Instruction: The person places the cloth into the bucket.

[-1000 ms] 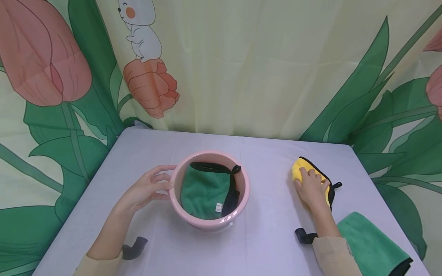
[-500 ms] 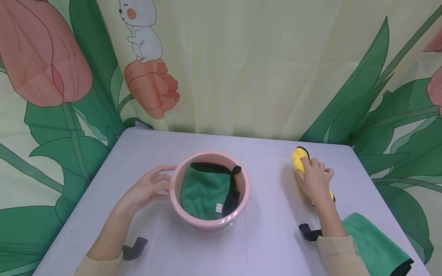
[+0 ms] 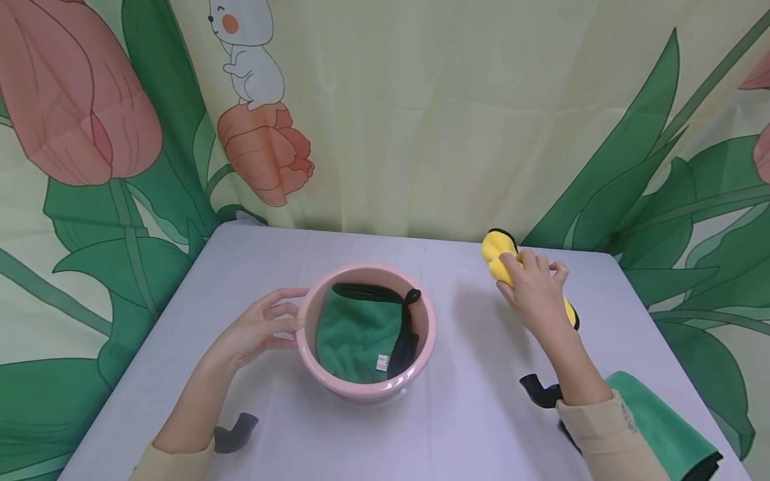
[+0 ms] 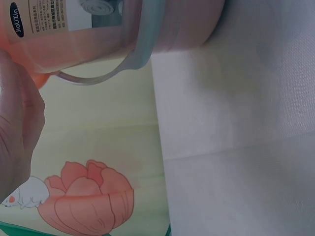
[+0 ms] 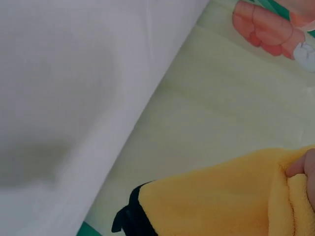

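Observation:
A pink bucket stands on the table, with a folded green cloth edged in black and bearing a small white tag inside it. My left hand touches the bucket's left side near the rim, its fingers fairly straight. The left wrist view shows the bucket's label and pale handle beside that hand. On the right, my right hand grips a yellow cloth with black edging, raised above the table. The right wrist view shows this cloth bunched at the fingers.
Another green cloth lies at the table's front right, partly behind my right sleeve. The table has a white cover. A printed curtain hangs behind its far edge. Black curved pieces sit by both sleeves.
My right hand has lifted the yellow cloth off the table and carried it up and to the left. The left hand and the bucket have stayed in place.

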A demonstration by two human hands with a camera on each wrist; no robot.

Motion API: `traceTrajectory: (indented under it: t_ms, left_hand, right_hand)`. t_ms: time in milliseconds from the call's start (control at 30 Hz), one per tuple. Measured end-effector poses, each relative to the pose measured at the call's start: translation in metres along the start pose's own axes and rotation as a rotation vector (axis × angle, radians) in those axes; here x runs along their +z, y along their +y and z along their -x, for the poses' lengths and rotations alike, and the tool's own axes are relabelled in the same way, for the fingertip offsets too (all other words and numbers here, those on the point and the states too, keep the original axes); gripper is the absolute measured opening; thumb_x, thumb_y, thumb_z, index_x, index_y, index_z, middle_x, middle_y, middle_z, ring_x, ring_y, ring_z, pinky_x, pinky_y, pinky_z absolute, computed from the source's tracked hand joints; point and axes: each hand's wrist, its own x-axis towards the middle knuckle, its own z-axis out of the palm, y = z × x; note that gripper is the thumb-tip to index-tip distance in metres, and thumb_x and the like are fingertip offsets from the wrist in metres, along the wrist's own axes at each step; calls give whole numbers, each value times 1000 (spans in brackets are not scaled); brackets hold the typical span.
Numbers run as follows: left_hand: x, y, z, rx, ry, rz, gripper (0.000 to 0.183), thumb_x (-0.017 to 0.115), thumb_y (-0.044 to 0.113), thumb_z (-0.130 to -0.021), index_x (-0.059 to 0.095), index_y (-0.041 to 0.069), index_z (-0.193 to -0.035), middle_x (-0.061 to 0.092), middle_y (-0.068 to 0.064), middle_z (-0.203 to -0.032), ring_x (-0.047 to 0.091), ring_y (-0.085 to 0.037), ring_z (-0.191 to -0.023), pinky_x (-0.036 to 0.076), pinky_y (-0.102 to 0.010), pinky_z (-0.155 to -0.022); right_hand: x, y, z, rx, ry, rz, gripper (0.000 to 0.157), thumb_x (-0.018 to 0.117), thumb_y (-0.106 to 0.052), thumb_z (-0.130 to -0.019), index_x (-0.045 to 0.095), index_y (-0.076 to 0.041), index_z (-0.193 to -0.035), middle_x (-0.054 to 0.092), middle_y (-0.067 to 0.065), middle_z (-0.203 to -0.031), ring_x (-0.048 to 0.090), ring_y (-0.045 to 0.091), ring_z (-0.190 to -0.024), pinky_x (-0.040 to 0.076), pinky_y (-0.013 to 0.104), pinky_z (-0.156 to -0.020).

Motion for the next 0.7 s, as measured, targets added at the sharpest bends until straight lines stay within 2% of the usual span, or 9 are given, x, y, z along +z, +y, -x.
traceTrajectory:
  t_ms: [367,700]
  left_hand:
    - [-1,0,0,11,-13,5,57,63,11,-84,38,8,-135,58,-7,-95,61,-19,-84,54,-42,-75]
    - [-1,2,1,10,-18,8,56,62,10,-84,38,8,-135,58,-12,-98,61,-25,-87,54,-42,-76]
  right_hand:
    - [-27,-36,-13,-163,73,29,33,67,-11,-79,51,-10,-108,43,15,-93,39,34,-88,21,59,-81]
    - [-35,-67,-20,-358,172,44,31,69,-11,-75,52,-13,-101,45,13,-91,42,30,-83,25,55,-78]
